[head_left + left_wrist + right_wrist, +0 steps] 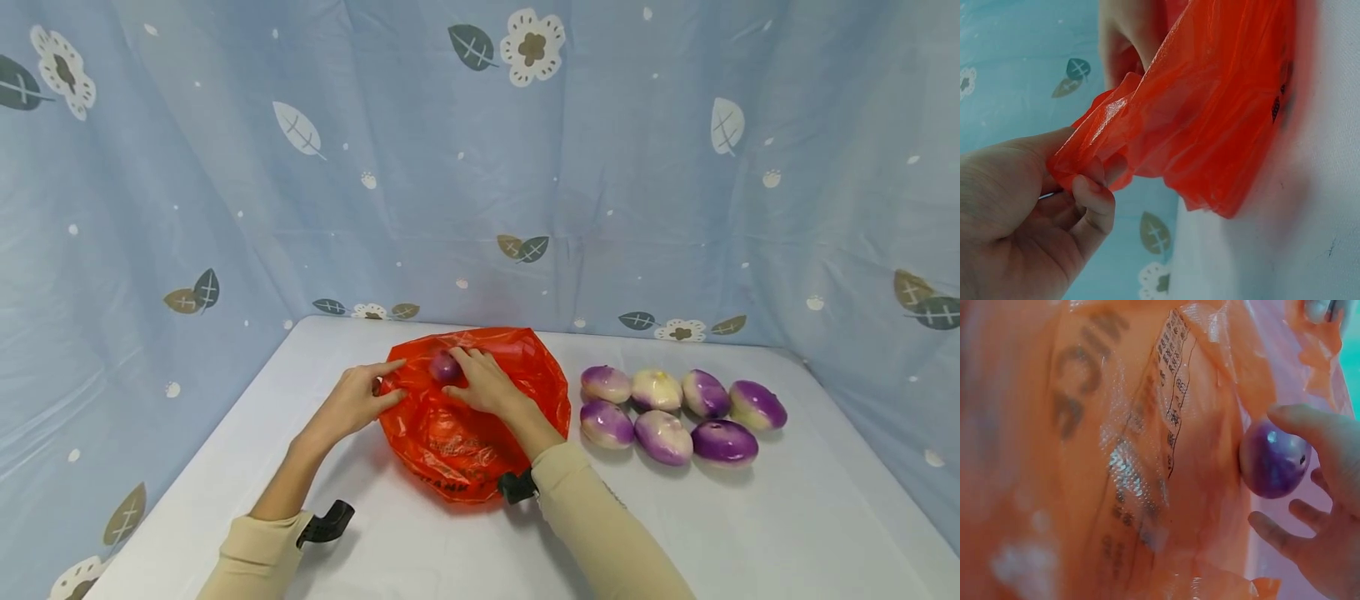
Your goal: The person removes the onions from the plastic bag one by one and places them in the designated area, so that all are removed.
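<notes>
A red plastic bag (pixel 450 417) with dark printing lies spread on the table, its mouth wide. My left hand (pixel 358 398) pinches the bag's left rim; in the left wrist view, the thin film passes between thumb and curled fingers of the left hand (pixel 1054 206). Over the bag's mouth, my right hand (pixel 483 383) has its fingers spread beside a glossy purple turnip-like vegetable (pixel 445 367). In the right wrist view, one fingertip lies at the top of that vegetable (pixel 1274 459), and the other fingers stand apart from it. Whether anything lies deeper inside the bag is hidden.
Two rows of purple-and-white turnip-like vegetables (pixel 663 437) lie to the right of the bag on the white table (pixel 825 517). A blue patterned curtain (pixel 420 167) surrounds the table at the back and sides. Dark camera mounts (pixel 327 523) stick out from both wrists.
</notes>
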`<state>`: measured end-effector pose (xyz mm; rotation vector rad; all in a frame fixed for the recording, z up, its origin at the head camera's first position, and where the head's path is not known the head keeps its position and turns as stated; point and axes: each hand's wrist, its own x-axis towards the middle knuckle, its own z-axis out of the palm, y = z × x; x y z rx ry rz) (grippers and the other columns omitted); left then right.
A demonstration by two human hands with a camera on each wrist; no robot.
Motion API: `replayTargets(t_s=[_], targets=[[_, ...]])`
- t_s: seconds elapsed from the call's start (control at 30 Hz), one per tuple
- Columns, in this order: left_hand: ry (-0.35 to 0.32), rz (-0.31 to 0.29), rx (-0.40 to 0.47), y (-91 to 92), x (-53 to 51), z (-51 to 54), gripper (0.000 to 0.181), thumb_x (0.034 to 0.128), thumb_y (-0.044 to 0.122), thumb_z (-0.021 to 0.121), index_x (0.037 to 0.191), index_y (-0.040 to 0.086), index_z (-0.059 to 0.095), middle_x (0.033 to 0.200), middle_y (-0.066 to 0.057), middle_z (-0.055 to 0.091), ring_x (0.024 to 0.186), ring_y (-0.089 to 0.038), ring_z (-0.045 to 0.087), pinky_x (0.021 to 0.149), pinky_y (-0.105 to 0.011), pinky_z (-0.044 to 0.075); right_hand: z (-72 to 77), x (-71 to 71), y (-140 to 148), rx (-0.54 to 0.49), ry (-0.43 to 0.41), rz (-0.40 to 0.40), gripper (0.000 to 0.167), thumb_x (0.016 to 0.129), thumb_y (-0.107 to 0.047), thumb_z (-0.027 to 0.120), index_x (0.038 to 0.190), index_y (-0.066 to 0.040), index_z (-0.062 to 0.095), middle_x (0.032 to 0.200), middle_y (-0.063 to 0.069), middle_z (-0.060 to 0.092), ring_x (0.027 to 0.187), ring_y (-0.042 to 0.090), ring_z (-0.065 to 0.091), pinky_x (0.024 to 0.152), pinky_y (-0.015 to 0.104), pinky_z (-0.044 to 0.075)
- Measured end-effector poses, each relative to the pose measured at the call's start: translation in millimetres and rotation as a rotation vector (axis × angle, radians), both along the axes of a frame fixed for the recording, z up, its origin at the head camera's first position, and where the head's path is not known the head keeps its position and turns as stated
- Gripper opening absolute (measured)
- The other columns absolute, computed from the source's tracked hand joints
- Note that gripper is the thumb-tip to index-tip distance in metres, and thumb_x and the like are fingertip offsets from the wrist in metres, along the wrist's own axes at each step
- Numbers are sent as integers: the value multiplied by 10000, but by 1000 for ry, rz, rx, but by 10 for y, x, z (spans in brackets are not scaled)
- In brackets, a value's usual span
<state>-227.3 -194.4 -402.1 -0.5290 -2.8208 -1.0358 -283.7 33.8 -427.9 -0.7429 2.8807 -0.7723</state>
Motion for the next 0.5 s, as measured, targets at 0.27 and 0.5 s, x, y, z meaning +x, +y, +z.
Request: replayTargets(t_s=[0.27,0.5], targets=[[-14,2,6,-6,2,-1,493,886,116,689,1344,-19,571,557,16,475,491,-106,449,441,-225,406,38,39,-31,19,-28,-10,732,863,-344,737,1492,-282,366,1371,142,466,1298,294,449,1047,506,463],[2,0,2,-15,-7,-8,490,883,108,689,1340,-25,573,569,12,475,507,-103,447,446,-222,397,39,82,-19,-29,-21,-14,725,839,-321,762,1455,-312,380,1359,119,499,1261,298,523,1028,534,471]])
